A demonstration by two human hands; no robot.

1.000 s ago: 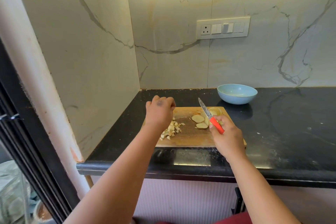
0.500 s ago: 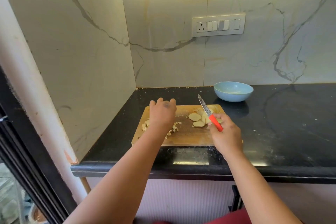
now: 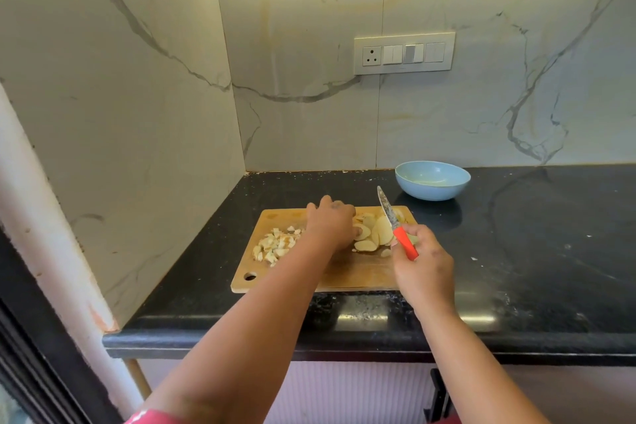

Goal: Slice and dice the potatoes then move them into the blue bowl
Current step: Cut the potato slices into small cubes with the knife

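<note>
No writing, label, brand or number can be read anywhere here; the switch plate (image 3: 404,53) on the wall bears none, and the knife (image 3: 395,222), the blue bowl (image 3: 432,185) and the cutting board (image 3: 347,272) carry no print that shows

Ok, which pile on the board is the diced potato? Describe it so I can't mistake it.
Find the wooden cutting board on the black counter. The diced potato lies on its left half, left of the left hand. It is small chunks, unlike the flat round slices on the right.
</note>
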